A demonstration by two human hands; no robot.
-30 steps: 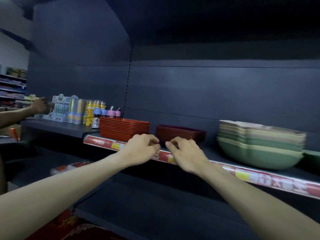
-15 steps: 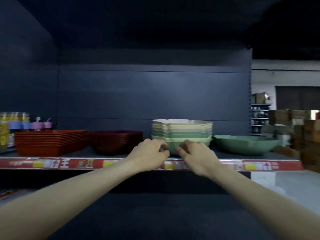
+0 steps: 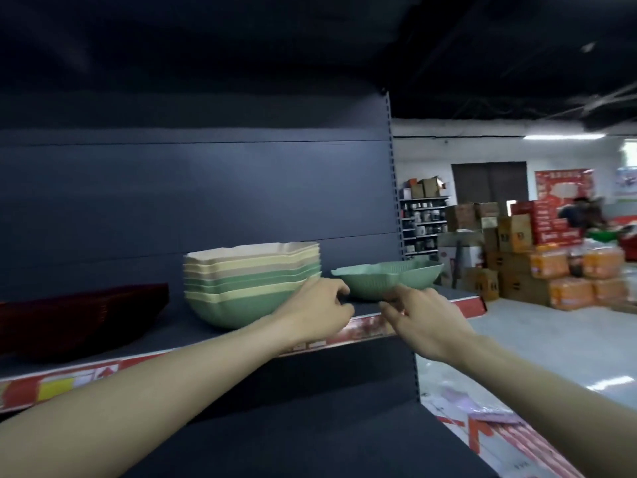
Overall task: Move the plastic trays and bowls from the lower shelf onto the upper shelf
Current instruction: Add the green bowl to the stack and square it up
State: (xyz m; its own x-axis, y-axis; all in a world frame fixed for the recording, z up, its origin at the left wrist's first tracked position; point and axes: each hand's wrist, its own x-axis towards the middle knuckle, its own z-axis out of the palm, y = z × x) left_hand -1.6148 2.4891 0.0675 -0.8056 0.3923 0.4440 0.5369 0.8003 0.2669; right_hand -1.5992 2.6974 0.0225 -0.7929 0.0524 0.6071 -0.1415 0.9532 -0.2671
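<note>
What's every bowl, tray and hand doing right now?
stack of bowls: nested, upright on the shelf.
single green bowl: upright, alone, right of the stack.
dark red trays: stacked at the left, untouched.
left hand: fingers curled, holding nothing, between the stack and the single bowl.
right hand: fingers reaching to the single bowl's near side; touch unclear.

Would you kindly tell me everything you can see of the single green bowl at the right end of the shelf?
The single green bowl is shallow, pale green, plastic-looking, with a wavy rim and fine ribbing outside. It stands upright on the dark shelf near its right end, apart from the bowl stack. The right hand reaches its front lower wall; whether the fingertips touch is unclear.
</note>
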